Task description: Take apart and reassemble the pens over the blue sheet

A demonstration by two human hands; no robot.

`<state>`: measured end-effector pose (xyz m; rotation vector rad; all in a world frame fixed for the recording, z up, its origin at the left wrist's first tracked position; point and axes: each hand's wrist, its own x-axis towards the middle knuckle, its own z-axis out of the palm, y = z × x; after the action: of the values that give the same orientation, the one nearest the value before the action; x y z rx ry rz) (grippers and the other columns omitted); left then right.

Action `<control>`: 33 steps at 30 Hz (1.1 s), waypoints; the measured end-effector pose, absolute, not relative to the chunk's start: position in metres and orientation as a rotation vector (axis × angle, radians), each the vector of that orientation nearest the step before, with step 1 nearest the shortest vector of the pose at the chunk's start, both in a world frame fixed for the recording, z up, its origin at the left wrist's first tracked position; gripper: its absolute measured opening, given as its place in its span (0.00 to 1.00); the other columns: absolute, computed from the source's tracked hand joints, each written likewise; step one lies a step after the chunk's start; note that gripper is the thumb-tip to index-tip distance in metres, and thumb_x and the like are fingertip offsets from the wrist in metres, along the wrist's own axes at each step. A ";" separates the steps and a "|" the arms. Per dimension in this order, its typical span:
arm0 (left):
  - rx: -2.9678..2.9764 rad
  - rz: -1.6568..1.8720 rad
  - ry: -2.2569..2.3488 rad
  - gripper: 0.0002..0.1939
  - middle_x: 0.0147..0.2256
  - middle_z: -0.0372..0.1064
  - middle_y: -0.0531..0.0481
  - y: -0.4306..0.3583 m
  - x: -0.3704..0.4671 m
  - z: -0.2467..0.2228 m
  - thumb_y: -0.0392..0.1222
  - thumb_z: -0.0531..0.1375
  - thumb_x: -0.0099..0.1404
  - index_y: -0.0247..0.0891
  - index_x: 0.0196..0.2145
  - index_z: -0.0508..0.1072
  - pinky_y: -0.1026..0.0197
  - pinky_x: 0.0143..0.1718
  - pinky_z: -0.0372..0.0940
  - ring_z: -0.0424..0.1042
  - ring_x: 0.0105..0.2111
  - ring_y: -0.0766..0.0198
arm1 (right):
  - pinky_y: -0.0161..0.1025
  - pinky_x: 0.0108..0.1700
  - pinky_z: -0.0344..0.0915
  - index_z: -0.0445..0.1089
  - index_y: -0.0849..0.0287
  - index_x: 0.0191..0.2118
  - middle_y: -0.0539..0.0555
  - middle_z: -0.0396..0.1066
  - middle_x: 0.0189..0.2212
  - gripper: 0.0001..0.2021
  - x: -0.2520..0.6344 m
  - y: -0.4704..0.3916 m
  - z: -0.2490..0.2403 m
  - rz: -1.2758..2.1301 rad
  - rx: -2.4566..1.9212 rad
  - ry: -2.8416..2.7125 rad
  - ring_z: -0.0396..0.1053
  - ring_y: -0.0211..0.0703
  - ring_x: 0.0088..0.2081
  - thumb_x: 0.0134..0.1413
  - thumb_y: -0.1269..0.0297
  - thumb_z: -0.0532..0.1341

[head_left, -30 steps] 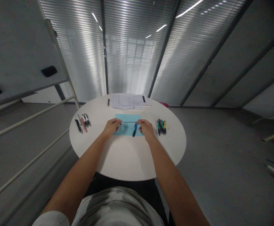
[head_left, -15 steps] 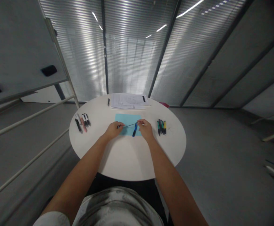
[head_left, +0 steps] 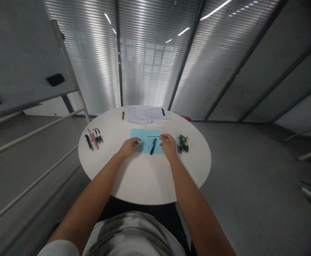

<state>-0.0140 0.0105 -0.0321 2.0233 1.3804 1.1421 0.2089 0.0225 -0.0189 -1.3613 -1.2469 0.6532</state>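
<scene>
My right hand point(head_left: 168, 145) pinches the right end of a thin dark pen refill point(head_left: 152, 136), which points left over a light-blue sheet point(head_left: 145, 132). At the sheet's left edge, my left hand point(head_left: 130, 147) has its fingers closed around something small and dark, too small to make out. Between the two hands a blue pen point(head_left: 153, 146) with a dark lower end lies slanted, partly on the sheet. Neither hand touches this pen.
The round white table point(head_left: 145, 177) carries several white, black and pink pens point(head_left: 94, 138) on the left. Several green, black and yellow pens point(head_left: 183, 144) lie right. Printed papers point(head_left: 146, 114) and one dark pen point(head_left: 123, 115) are at the back. A metal-framed board point(head_left: 24, 53) stands left.
The refill reached slantwise between both hands before; now only my right hand holds it, nearly level. My right hand has shifted slightly right, while my left has barely moved. The blue pen stays put.
</scene>
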 end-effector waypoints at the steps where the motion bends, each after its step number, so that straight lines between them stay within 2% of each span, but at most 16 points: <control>1: 2.008 1.164 1.395 0.14 0.31 0.73 0.48 0.011 -0.014 -0.032 0.40 0.60 0.56 0.42 0.41 0.76 0.61 0.32 0.62 0.67 0.24 0.64 | 0.30 0.20 0.59 0.72 0.57 0.37 0.48 0.73 0.31 0.12 0.208 0.021 -0.019 0.632 -1.364 -1.304 0.64 0.30 0.17 0.49 0.58 0.57; 4: 2.005 1.182 1.473 0.13 0.34 0.74 0.47 0.013 -0.016 -0.031 0.40 0.60 0.57 0.41 0.41 0.73 0.61 0.36 0.63 0.69 0.29 0.63 | 0.32 0.26 0.65 0.72 0.56 0.40 0.50 0.74 0.35 0.13 0.203 0.018 -0.021 0.543 -1.372 -1.515 0.66 0.31 0.19 0.54 0.58 0.55; 8: 2.109 0.967 1.666 0.08 0.37 0.74 0.48 0.013 -0.017 -0.026 0.39 0.57 0.60 0.41 0.37 0.74 0.60 0.42 0.63 0.70 0.38 0.60 | 0.35 0.36 0.69 0.73 0.54 0.45 0.51 0.75 0.41 0.14 0.200 0.016 -0.026 0.477 -1.395 -1.717 0.71 0.35 0.27 0.57 0.61 0.54; 12: 2.224 0.731 1.832 0.10 0.41 0.74 0.49 0.010 -0.016 -0.020 0.42 0.56 0.61 0.45 0.39 0.76 0.55 0.47 0.61 0.68 0.44 0.55 | 0.38 0.48 0.67 0.74 0.53 0.44 0.50 0.75 0.43 0.14 0.200 0.015 -0.028 0.384 -1.436 -1.861 0.73 0.39 0.41 0.57 0.67 0.53; 15: 2.215 0.625 1.964 0.13 0.44 0.72 0.47 0.008 -0.014 -0.017 0.47 0.56 0.61 0.48 0.41 0.76 0.52 0.48 0.60 0.66 0.46 0.52 | 0.38 0.53 0.63 0.75 0.53 0.43 0.49 0.75 0.44 0.14 0.200 0.014 -0.027 0.323 -1.446 -1.941 0.71 0.40 0.47 0.56 0.69 0.54; 26: 2.189 0.556 2.039 0.19 0.45 0.71 0.47 0.008 -0.016 -0.018 0.49 0.52 0.64 0.47 0.49 0.72 0.48 0.48 0.57 0.65 0.47 0.50 | 0.34 0.52 0.61 0.75 0.53 0.42 0.48 0.75 0.43 0.14 0.199 0.011 -0.024 0.302 -1.429 -2.055 0.70 0.37 0.46 0.56 0.70 0.54; 33: 2.108 0.591 2.100 0.18 0.44 0.72 0.47 0.009 -0.026 -0.016 0.44 0.52 0.63 0.47 0.49 0.71 0.47 0.47 0.57 0.65 0.47 0.51 | 0.35 0.49 0.62 0.74 0.54 0.39 0.50 0.74 0.41 0.12 0.200 0.009 -0.016 0.244 -1.618 -1.811 0.69 0.39 0.44 0.57 0.67 0.53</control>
<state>-0.0263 0.0086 -0.0161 2.1081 2.1004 0.5908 0.2001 0.0094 -0.0158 -1.6177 -1.8109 0.2437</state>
